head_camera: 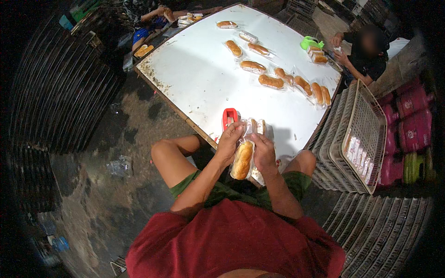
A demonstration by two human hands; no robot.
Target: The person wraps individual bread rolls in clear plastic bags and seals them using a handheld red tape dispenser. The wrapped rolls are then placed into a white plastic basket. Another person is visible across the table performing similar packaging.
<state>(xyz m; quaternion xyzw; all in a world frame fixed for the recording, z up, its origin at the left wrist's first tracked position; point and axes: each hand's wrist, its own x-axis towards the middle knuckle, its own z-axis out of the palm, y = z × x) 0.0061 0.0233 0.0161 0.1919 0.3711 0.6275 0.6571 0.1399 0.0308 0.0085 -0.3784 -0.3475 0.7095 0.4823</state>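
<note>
My left hand [229,143] and my right hand [263,151] pinch the gathered top of a clear plastic bag near the table's front corner. Inside the bag, a golden bread roll [242,160] hangs between my wrists. Just beyond my left hand stands a red tape dispenser [229,116]. Several wrapped rolls [260,125] lie behind my fingers, partly hidden by them. Farther up the white table [194,69], more bagged rolls [271,81] are spread loosely towards the right edge.
A person [368,52] sits at the far right with a green tape dispenser [310,42] and stacked rolls [317,55] nearby. Stacked plastic crates [373,104] flank the table's right side; the top one holds wrapped packets. Another person's arms [158,14] show at the upper left.
</note>
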